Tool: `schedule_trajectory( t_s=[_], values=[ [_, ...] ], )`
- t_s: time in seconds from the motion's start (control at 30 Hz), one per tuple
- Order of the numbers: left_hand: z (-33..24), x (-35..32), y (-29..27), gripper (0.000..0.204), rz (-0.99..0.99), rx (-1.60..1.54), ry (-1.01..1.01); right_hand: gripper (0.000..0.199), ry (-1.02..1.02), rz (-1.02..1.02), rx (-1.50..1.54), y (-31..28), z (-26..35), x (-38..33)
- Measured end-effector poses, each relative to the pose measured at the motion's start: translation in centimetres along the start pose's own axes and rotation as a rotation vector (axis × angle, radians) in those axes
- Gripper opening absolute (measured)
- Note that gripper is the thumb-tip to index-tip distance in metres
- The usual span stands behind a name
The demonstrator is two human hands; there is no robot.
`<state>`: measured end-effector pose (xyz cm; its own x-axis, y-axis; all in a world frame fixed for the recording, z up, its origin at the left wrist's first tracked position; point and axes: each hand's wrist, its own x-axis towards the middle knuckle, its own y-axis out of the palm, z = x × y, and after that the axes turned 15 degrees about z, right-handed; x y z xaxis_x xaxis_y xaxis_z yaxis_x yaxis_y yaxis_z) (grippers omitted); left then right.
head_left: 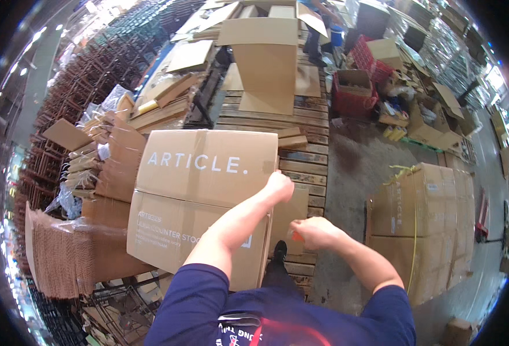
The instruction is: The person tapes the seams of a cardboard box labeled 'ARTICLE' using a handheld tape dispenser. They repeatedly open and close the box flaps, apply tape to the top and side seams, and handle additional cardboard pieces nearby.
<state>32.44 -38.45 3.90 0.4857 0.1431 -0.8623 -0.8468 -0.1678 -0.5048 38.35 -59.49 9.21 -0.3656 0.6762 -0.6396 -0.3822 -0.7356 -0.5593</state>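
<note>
Centre frame, left hand [280, 185] grips the box [202, 196] edge; right hand [315, 232], fisted on an orange cutter [296, 236], looks about to slit it.

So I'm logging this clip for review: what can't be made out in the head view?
- Small orange thing: mostly hidden in the right hand, so its kind and the grip are unclear.
- Left hand fingers: curled over the big carton edge.
- Carton's far side: hidden by the carton itself.

Cardboard cartons on a warehouse floor.
Large brown carton [202, 190] centre-left, white lettering; strapped brown carton stack [433, 225] right.
</note>
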Motion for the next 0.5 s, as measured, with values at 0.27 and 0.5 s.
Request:
schedule_trajectory(
  t_s=[0.27,0.5],
  values=[
    [5.3,-6.2,6.0,0.046,-0.666,-1.640,0.865,0.023,-0.229,-0.158,-0.059,3.3,16.0,-2.2],
    [3.1,-16.4,18.6,0.050,-0.882,-0.431,0.636,0.021,-0.019,0.050,-0.103,7.2,12.2,-4.8]
  ],
)
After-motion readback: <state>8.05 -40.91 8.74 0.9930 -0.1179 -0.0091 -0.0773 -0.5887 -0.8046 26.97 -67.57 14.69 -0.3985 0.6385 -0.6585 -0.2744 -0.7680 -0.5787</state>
